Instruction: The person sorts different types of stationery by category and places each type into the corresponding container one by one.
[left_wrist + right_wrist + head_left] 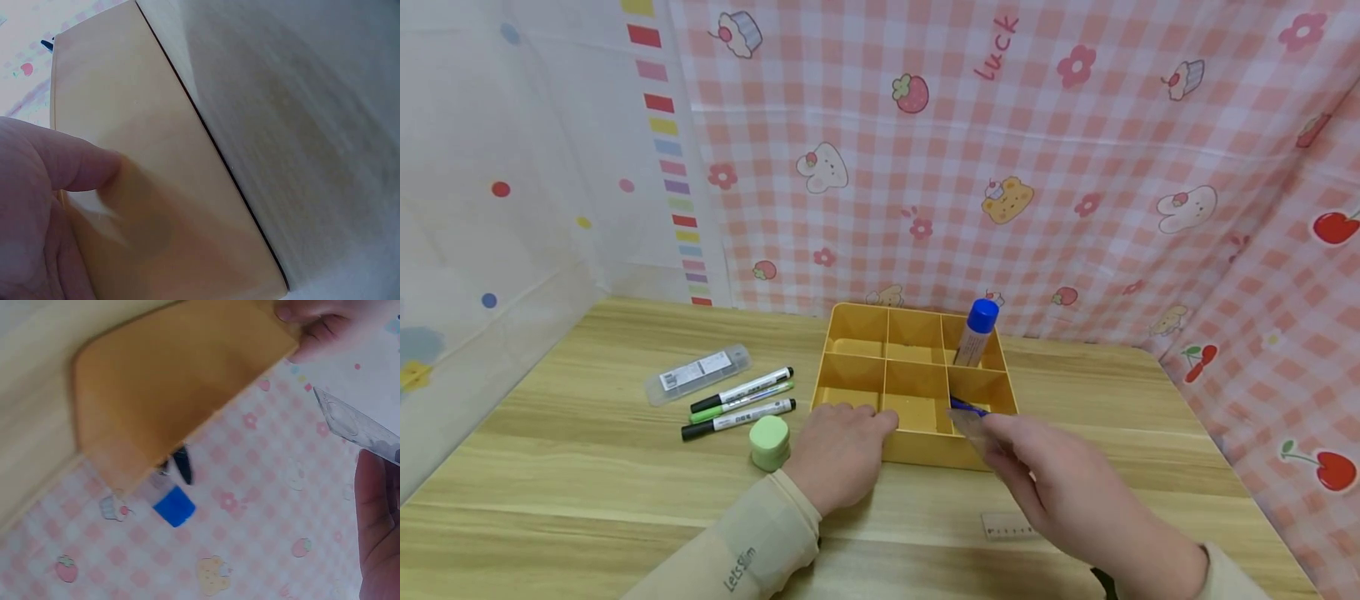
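A yellow organizer box (917, 450) with several compartments stands on the table. My left hand (850, 454) grips its front wall, fingers over the rim; the thumb (84, 165) lies against the outer face in the left wrist view. Over the front right compartment, my right hand (1067, 475) pinches a clear plastic ruler (356, 425) with a slanted end; the hand hides part of it. A blue pen (967, 406) lies in that compartment. In the back right compartment, a glue stick (973, 343) with a blue cap stands tilted.
Left of the box lie a clear plastic case (696, 375), two black-capped markers (745, 388) and a green pen (741, 403). A light green round block (770, 442) sits near my left wrist. Another clear ruler (1006, 526) lies partly under my right hand. Patterned cloth hangs behind.
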A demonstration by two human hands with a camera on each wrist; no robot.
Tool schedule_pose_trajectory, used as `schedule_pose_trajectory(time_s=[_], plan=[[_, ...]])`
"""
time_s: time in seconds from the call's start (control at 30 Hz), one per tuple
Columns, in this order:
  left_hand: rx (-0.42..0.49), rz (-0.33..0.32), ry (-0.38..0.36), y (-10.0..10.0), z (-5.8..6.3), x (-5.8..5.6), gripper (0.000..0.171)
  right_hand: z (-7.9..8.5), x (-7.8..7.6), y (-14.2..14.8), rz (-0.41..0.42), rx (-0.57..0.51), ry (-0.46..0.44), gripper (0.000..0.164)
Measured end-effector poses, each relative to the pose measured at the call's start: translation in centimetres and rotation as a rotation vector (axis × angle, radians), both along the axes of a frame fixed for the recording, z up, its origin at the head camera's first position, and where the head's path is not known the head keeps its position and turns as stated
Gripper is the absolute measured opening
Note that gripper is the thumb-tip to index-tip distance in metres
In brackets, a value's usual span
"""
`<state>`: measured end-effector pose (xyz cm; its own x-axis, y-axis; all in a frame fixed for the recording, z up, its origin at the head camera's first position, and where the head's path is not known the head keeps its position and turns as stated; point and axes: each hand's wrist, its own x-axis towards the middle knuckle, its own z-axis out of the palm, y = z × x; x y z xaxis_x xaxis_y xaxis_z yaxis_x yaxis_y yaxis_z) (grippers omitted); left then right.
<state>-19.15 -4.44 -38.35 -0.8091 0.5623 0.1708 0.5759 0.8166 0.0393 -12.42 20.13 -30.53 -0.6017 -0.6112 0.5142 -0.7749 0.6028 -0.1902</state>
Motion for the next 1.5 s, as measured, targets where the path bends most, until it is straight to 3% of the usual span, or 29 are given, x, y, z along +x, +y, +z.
schedule_pose_trajectory(time_s=[0.1, 0.23, 0.37, 0.57, 0.87, 0.97, 1.13, 1.23, 1.5], plan=[[-0.002, 0.001, -0.001, 0.0, 0.0, 0.0, 0.016, 0.7, -0.3, -0.5, 0.029, -0.015, 0.018, 0.03], [0.0, -0.004, 0.002, -0.1, 0.0, 0.0, 0.015, 1.5, -0.5, -1.2, 0.069, -0.033, 0.071, 0.012], [0.001, -0.004, -0.001, -0.1, 0.0, 0.0, 0.016, 2.3, -0.6, -1.9, 0.125, -0.052, 0.14, 0.024], [-0.01, 0.002, -0.002, -0.1, 0.0, 0.0, 0.019, 3.2, -1.2, -2.9, 0.194, -0.073, 0.166, 0.025], [-0.018, 0.005, -0.02, -0.1, -0.1, 0.0, 0.022, 4.1, -3.1, -3.2, 0.15, -0.049, 0.209, 0.03], [-0.019, 0.006, -0.029, -0.1, -0.2, -0.1, 0.023, 4.4, -3.7, -3.2, 0.139, -0.025, 0.199, 0.031], [-0.027, 0.011, -0.046, -0.1, -0.3, -0.2, 0.024, 4.5, -5.0, -3.1, 0.116, 0.032, 0.173, 0.014], [-0.034, 0.013, -0.046, -0.1, -0.3, -0.2, 0.025, 4.3, -5.9, -3.1, 0.113, 0.056, 0.159, 0.02], [-0.039, 0.003, -0.005, -0.1, -0.2, -0.1, 0.026, 4.0, -8.7, -3.4, 0.114, 0.113, 0.118, 0.017]])
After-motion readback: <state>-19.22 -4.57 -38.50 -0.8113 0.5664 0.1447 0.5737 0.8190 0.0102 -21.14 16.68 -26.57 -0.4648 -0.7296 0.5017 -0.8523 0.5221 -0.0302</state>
